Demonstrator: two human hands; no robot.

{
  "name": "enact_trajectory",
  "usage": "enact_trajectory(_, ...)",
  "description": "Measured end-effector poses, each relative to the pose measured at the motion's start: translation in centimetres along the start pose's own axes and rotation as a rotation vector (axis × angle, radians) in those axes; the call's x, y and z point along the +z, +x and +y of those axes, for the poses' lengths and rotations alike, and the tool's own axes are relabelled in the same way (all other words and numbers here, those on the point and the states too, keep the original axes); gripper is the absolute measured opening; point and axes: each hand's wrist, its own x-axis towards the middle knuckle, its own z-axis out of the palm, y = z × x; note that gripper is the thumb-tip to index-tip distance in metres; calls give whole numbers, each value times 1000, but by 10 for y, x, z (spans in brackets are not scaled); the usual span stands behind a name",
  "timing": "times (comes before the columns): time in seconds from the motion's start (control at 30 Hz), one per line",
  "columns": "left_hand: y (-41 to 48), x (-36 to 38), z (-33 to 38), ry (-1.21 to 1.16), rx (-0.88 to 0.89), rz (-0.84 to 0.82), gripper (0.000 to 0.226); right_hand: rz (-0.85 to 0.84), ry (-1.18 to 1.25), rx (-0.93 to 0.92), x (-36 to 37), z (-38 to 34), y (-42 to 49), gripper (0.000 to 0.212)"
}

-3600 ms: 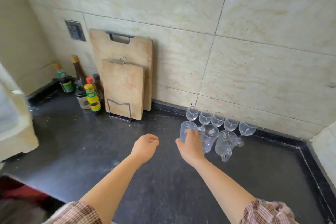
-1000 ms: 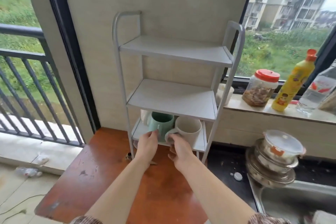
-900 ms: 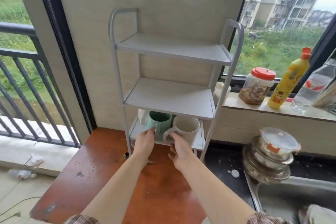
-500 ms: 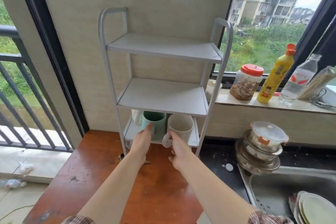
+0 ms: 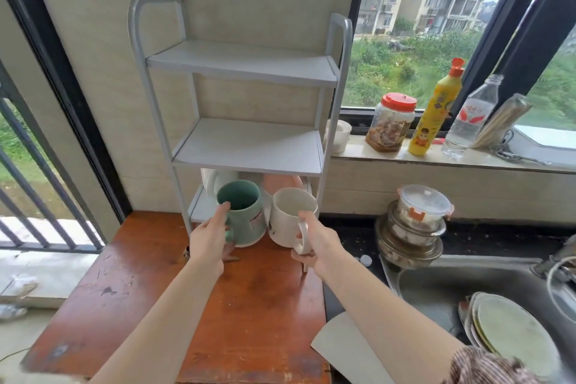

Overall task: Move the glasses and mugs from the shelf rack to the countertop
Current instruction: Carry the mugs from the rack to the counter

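A grey three-tier shelf rack (image 5: 246,146) stands on a red-brown wooden top (image 5: 249,305) against the wall. My left hand (image 5: 210,237) grips a green mug (image 5: 241,215) by its side and handle. In my right hand (image 5: 314,243) is a white mug (image 5: 288,217), held by its handle. Both mugs hang tilted in the air just in front of the bottom tier. Behind them on that tier a white mug (image 5: 210,179) and a pinkish one (image 5: 282,181) show partly. The two upper tiers are bare.
The window sill at right carries a small white cup (image 5: 338,134), a red-lidded jar (image 5: 391,121), a yellow bottle (image 5: 431,115) and a clear bottle (image 5: 472,117). Stacked lidded bowls (image 5: 414,224) sit beside a steel sink (image 5: 452,284) holding plates (image 5: 511,337). A railing is at left.
Both hands have closed on the two front mugs and drawn them out of the bottom tier toward me. Earlier I was at the dark countertop among the glasses.
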Motion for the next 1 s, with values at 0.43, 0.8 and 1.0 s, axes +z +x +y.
enact_trajectory(0.43, -152, 54, -91, 76, 44, -179, 26, 60, -71, -35, -185, 40, -73, 30)
enact_trajectory(0.8, -340, 186, -249, 272, -149, -562, 44, 384, 154, 9, -469, 118, -175, 36)
enact_trajectory(1.0, -451, 274, -321, 378, -222, -785, 53, 633, 335, -13, -611, 156, -243, 48)
